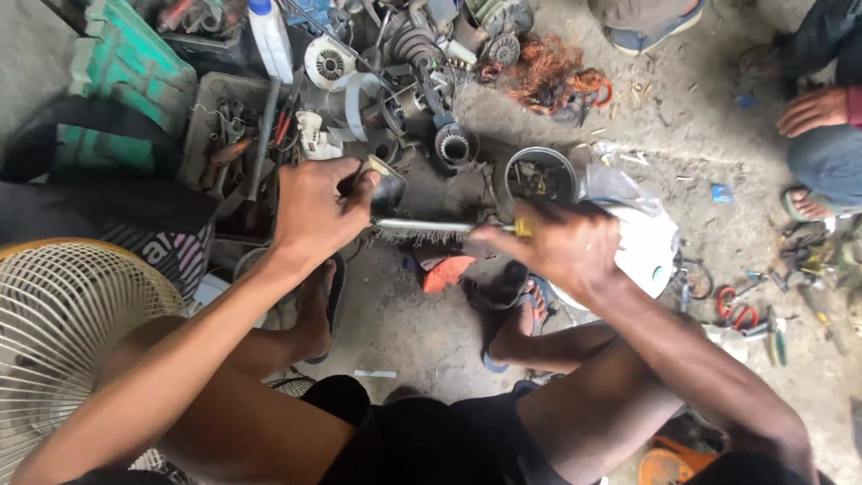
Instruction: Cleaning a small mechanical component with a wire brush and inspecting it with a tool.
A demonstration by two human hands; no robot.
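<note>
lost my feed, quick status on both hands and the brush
Left hand grips small dark part. Right hand holds wire brush, bristles just under the part. Nothing between them.

left hand (314,211) clenched, right hand (561,244) clenched, forearms converging

A shiny metal wire brush (422,228) meets a dark, dull metal part (386,190) above rough, dusty concrete floor (682,117).

Soft, even daylight lit the scene with only faint shadows under the arms and no hard glare, while the wide lens bowed the edges, the fan grille (63,332) and the near limbs looked slightly soft, and the wire brush (422,230) showed slight motion blur.
</note>
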